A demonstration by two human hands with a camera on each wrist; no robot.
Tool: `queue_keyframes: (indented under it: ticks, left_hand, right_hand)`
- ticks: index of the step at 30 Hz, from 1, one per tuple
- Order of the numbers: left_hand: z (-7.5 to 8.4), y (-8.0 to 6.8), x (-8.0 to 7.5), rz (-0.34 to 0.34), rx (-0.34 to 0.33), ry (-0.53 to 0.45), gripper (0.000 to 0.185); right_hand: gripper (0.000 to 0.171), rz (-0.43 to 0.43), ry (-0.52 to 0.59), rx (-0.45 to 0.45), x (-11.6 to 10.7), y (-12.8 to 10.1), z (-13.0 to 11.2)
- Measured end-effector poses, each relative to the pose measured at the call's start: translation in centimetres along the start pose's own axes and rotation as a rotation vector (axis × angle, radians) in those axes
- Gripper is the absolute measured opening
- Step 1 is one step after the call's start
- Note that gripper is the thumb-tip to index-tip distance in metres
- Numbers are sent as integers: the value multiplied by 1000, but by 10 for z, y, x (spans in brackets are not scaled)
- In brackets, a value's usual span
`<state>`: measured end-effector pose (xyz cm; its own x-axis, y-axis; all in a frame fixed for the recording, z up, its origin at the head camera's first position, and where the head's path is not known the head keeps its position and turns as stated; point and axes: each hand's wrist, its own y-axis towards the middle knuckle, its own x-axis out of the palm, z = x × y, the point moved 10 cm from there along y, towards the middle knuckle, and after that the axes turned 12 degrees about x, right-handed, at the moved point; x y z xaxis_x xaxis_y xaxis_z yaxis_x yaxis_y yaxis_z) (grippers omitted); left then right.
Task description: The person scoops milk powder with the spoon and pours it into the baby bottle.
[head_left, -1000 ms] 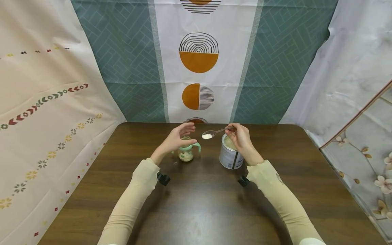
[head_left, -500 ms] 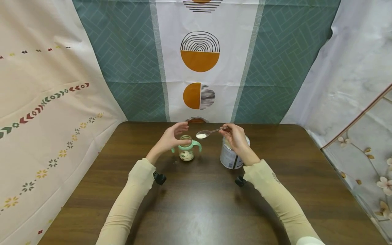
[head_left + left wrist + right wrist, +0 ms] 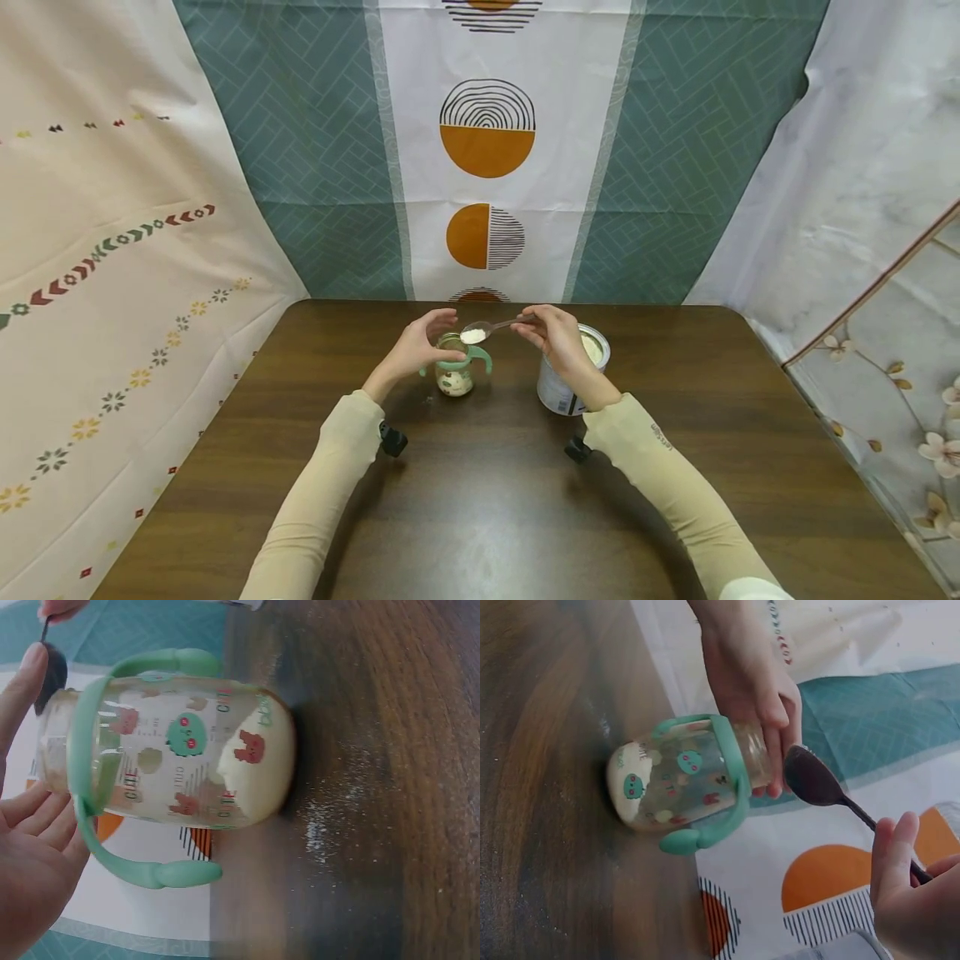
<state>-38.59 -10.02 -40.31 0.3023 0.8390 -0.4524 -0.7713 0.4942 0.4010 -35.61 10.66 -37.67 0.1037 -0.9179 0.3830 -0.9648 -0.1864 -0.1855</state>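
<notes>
A clear baby bottle (image 3: 454,382) with a green collar and two green handles stands upright on the table, white powder in its bottom. My left hand (image 3: 411,348) is curved loosely about its open neck, thumb and fingers spread apart; whether it touches the neck I cannot tell. My right hand (image 3: 558,340) pinches the handle of a dark spoon (image 3: 814,778), whose bowl carries white powder (image 3: 473,336). In the head view, that bowl is at the bottle's mouth, just beyond the left thumb. Below the right hand stands an open can (image 3: 553,388) of pale powder, partly covered by the wrist.
Spilled white powder (image 3: 319,825) speckles the brown wooden table (image 3: 480,500) beside the bottle. A patterned cloth (image 3: 487,183) hangs along the table's back edge, with more cloth at both sides.
The right hand has carried the spoon of powder leftward from above the can to the bottle's mouth. The left hand has shifted slightly left. Bottle and can have stayed put.
</notes>
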Motion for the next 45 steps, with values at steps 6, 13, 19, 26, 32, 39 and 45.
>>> queue_keyframes:
  ticks: [6, 13, 19, 26, 32, 39, 45]
  left_hand:
    - [-6, 0, 5, -33, -23, 82, 83]
    - [-12, 1, 7, -49, -55, 127, 84]
    - [-10, 1, 8, -52, -45, 123, 83]
    - [-8, -2, 9, -55, -47, 128, 84]
    - [-8, -2, 9, -68, -38, 135, 83]
    - [-10, 0, 11, -75, -44, 134, 82]
    - [-10, 2, 11, -64, -54, 117, 80]
  right_hand:
    - [26, -34, -171, -113, 19, -5, -4]
    - [33, -124, -388, -267, 43, -15, -9]
    - [29, -164, -626, -395, 59, -24, -8]
    - [20, -183, -905, -672, 76, -43, -12]
    - [20, -203, -995, -770, 77, -50, -12]
    - [22, -207, -795, -625, 64, -39, -12]
    - [27, -162, -643, -493, 47, -27, -13]
